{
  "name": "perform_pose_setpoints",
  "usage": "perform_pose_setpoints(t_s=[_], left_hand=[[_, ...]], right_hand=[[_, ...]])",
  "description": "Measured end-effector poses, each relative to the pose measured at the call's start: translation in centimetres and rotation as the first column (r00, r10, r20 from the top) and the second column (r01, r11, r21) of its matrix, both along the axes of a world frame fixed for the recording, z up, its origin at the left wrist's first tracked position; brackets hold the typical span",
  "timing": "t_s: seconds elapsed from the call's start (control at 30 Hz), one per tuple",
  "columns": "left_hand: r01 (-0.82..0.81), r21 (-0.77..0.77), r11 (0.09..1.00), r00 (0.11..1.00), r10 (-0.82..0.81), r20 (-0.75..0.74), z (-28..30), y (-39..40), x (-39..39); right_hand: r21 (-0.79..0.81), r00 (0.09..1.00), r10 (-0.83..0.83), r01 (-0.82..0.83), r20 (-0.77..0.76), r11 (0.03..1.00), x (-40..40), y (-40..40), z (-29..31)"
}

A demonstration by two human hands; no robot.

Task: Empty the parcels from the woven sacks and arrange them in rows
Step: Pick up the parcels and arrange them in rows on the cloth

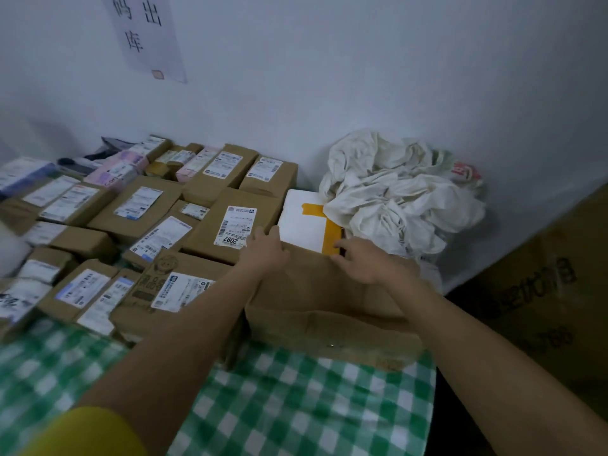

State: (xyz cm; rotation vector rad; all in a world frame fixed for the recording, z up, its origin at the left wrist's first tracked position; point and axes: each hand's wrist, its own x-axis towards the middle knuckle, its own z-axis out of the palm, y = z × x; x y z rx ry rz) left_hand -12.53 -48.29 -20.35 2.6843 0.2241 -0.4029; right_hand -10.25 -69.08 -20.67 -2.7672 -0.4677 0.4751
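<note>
Gripping hands (304, 256) masking box (329, 307) edge.

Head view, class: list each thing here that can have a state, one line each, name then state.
Left hand: grips the far left edge of the brown cardboard box.
Right hand: fingers curled over the box's far right edge.
Brown cardboard box: resting on the green checked cloth.
White foam box: closed, taped yellow.
Woven sacks: crumpled in the corner.
Labelled parcels: lying in rows.

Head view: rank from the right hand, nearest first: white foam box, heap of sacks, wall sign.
1. white foam box, just past the right hand fingertips.
2. heap of sacks, behind, to its right.
3. wall sign, high on the far left wall.
</note>
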Motion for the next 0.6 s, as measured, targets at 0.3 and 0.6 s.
perform_pose_setpoints(t_s=[0.3,0.6], left_hand=[[0.035,0.085,0.996,0.999,-0.035,0.0,1.9,-2.0,5.3],[0.165,0.023,0.986,0.983,-0.162,-0.089,-0.3,-2.0,12.3]], right_hand=[[-0.484,0.895,0.379,-0.23,0.236,0.844,7.3,0.6,2.3],[-0.873,0.65,0.741,-0.25,0.168,0.418,13.5,3.7,0.2]])
